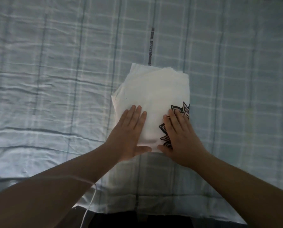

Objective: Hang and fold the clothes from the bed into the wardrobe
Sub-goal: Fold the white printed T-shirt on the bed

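A white garment [154, 89] with a black spiky print on its right side lies folded into a narrow stack on the bed [55, 79]. My left hand [129, 134] lies flat on its near left part, fingers straight and together, thumb at the near edge. My right hand [180, 137] presses flat on the near right part, covering some of the black print. Both hands rest on top of the cloth and neither grips it.
The bed is covered by a pale blue checked sheet with creases on the left. A dark printed strip [151, 46] runs away from the garment's far edge. A thin white cable [89, 206] hangs by my left forearm. The bed's near edge [137, 213] is at the bottom.
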### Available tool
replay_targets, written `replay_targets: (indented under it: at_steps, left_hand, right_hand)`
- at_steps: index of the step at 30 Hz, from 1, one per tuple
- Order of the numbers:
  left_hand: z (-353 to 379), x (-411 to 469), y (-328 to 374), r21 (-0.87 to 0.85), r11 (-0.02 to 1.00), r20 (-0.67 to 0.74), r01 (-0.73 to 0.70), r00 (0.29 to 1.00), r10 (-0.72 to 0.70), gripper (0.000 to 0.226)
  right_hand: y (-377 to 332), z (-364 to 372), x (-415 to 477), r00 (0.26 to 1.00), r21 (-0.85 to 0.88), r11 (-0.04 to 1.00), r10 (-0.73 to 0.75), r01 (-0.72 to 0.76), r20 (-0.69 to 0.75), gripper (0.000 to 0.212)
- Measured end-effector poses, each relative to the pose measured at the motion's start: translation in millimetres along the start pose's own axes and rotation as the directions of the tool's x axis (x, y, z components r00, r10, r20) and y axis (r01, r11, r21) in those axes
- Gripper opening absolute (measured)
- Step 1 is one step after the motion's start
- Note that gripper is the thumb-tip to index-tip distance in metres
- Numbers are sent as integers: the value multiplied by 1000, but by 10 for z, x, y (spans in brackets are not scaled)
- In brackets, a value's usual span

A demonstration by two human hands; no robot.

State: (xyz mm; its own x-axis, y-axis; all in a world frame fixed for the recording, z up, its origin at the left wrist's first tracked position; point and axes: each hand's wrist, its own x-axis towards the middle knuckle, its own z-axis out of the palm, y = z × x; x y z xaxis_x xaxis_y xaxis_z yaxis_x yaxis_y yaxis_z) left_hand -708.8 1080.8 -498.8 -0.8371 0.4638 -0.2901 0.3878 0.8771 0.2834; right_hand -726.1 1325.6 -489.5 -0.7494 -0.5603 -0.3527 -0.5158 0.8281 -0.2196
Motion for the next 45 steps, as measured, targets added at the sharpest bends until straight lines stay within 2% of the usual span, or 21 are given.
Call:
replay_targets:
  at_steps: [4, 8, 10, 13, 16, 19, 22, 25, 26, 28, 30, 31, 32, 33, 34, 36, 38, 40, 42, 43, 45]
  left_hand:
    - [109, 32, -69, 97, 995, 133, 11, 991, -24, 135]
    - [102, 84, -55, 188, 982, 188, -10, 982, -26, 135]
    - [74, 99, -47, 221, 975, 197, -2, 979, -43, 122]
    - [24, 95, -12, 226, 974, 202, 18, 977, -65, 104]
    - [-61, 133, -54, 137, 990, 326, 16, 943, -61, 104]
    - [-362, 252, -122, 8, 999, 515, 49, 856, -46, 111]
    - [-783, 485, -316, -248, 944, 665, 219, 747, 1, 101]
    - [-1121, 747, -587, -531, 687, 686, 495, 728, 5, 84]
    - [-1180, 807, -673, -620, 551, 674, 558, 739, 10, 78]
    - [-1266, 892, -824, -719, 228, 670, 656, 742, -20, 76]
    - [-1355, 937, -875, -773, -85, 633, 628, 773, -48, 56]
    - [-1398, 957, -894, -785, -223, 607, 578, 789, -90, 51]
    - [-1410, 964, -907, -797, -302, 583, 523, 796, -163, 58]
    - [-1409, 950, -902, -826, -296, 550, 480, 803, -231, 69]
    - [-1380, 938, -887, -860, -229, 508, 456, 810, -293, 74]
    - [-1254, 917, -873, -916, -11, 374, 401, 844, -385, 68]
    - [-1076, 880, -885, -921, 130, 283, 368, 860, -425, 81]
    - [-907, 904, -840, -884, 227, 217, 408, 789, -574, 84]
    - [-779, 955, -730, -868, 278, 106, 412, 700, -706, 59]
    - [-750, 975, -648, -866, 299, 50, 401, 664, -746, 45]
    - [-692, 1022, -537, -852, 331, -25, 405, 600, -800, 34]
  right_hand:
    - [124, 121, 20, 985, -72, 997, 8, 4, 175, 123]
    - [136, 133, 56, 970, -157, 986, -8, 47, 243, 136]
    - [151, 106, 65, 968, -178, 982, -13, 59, 250, 130]
    - [129, 81, 70, 975, -183, 982, -4, 46, 222, 99]
    - [121, -4, 97, 959, -139, 989, -11, 52, 284, 94]
    - [193, -213, 180, 915, -22, 999, -33, 45, 403, 103]
    - [296, -691, 356, 848, 256, 964, -73, -76, 526, 102]
    - [534, -1199, 679, 763, 479, 803, -48, -354, 645, 90]
    - [633, -1305, 801, 759, 562, 705, -51, -433, 649, 84]
    - [854, -1377, 995, 764, 713, 412, -59, -567, 642, 69]
    - [1030, -1422, 1178, 735, 728, 179, -31, -662, 677, 56]
    - [1090, -1441, 1250, 727, 721, 138, -1, -679, 686, 45]
    - [1156, -1436, 1318, 727, 720, 106, 41, -685, 686, 31]
    - [1225, -1437, 1374, 726, 724, 61, 72, -687, 684, 23]
    - [1290, -1422, 1414, 732, 735, -10, 89, -678, 676, 25]
    - [1419, -1348, 1415, 762, 762, -119, 52, -637, 646, 46]
    - [1462, -1257, 1367, 804, 788, -254, 59, -561, 592, 74]
    - [1412, -1097, 1291, 823, 828, -331, 204, -452, 530, 78]
    - [1245, -899, 1193, 821, 888, -285, 356, -359, 446, 59]
    - [1149, -775, 1144, 820, 921, -214, 421, -325, 387, 48]
    - [912, -606, 1022, 834, 954, 95, 516, -283, 196, 33]
